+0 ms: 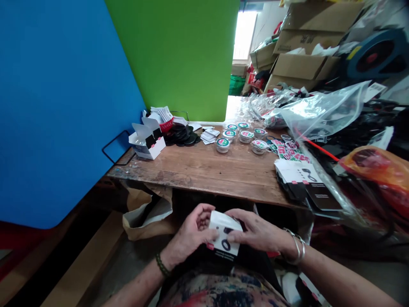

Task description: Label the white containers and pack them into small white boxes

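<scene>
Apparently midway, left grip (pixel 193 231) and right grip (pixel 258 230) clasp a printed carton (pixel 223 221), one open box (pixel 156 149) standing left on the table (pixel 198 167), stacked cartons (pixel 298 172) untouched at right.

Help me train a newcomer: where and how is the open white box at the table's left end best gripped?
Probably hold the box by its lower walls, coming from the near side: it stands upright, its raised flaps look thin and bendable, and black discs lie close on its right.
</scene>
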### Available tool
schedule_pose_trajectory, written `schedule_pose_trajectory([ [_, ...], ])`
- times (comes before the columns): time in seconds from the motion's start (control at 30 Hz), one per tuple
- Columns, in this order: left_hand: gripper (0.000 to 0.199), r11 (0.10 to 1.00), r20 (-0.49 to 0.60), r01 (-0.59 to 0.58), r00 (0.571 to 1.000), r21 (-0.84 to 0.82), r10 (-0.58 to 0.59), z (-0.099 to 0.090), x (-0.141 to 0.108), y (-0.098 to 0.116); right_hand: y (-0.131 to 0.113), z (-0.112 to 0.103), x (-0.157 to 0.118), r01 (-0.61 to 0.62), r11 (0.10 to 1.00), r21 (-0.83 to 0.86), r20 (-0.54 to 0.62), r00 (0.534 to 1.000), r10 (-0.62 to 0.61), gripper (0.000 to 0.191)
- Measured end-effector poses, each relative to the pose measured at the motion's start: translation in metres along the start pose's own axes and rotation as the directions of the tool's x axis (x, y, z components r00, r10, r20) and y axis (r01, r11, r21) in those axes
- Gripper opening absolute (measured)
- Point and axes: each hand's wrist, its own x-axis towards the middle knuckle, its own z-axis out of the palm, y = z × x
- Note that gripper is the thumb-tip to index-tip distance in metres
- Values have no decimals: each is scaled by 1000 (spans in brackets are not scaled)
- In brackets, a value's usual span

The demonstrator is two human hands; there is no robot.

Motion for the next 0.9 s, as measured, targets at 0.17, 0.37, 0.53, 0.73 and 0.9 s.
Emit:
schedule_pose_trajectory([
  [0.17, 93, 916, 28, -399, 916, -47, 400, -5, 28, 53, -29, -10, 34, 85, 717, 692, -50, 996, -69, 47],
  [0.37, 104, 731, -279, -558, 685, 393, 673, -29, 66, 76, -51, -30, 96, 43, 900, 434, 31, 998, -62, 55],
  [0.53, 98, 314, -159, -5, 855, 949, 494, -95, 79, 102, -38, -118, 158, -2, 755, -655, -428, 825, -369, 60],
  [0.73, 93, -55, 28, -11, 950, 998, 311, -112, 101, 99, -36, -165, 224, -244, 486, -839, -376, 906, -195, 95],
  [0.9, 95, -65, 32, -14, 954, 998, 298, -107, 109, 100, -37, -162, 237, -246, 397, -884, -324, 935, -142, 91],
])
